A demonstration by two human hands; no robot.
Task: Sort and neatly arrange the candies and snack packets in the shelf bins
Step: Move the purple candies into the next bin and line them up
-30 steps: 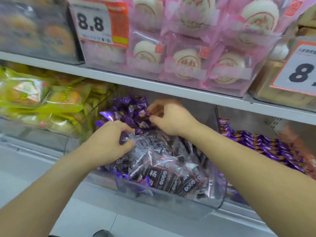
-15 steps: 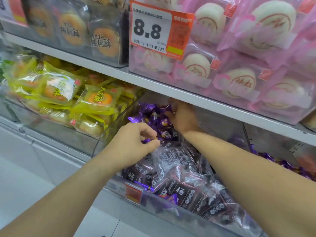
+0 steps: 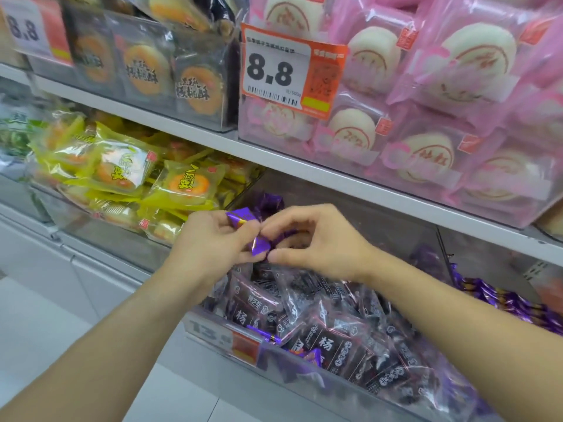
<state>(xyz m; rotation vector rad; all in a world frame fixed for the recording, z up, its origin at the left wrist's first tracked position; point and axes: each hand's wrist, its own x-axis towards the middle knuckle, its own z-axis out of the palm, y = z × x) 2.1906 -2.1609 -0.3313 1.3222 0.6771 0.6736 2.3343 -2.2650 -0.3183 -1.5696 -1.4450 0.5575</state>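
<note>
Head view has us over the clear middle bin (image 3: 213,327) on the lower shelf, dark plum packets (image 3: 332,339) heaped at its front and purple candies (image 3: 268,204) piled behind. Our left hand (image 3: 210,248) has its fingers clamped on a few purple candies, one poking above the knuckles (image 3: 239,215), another (image 3: 260,247) at the fingertips. Our right hand (image 3: 316,242) curls just beside it, thumb and forefinger seemingly pinching that same wrapper. We judge the slick wrappers may slip and drop among the plum packets, or into the yellow pastry packets (image 3: 182,185) alongside.
</note>
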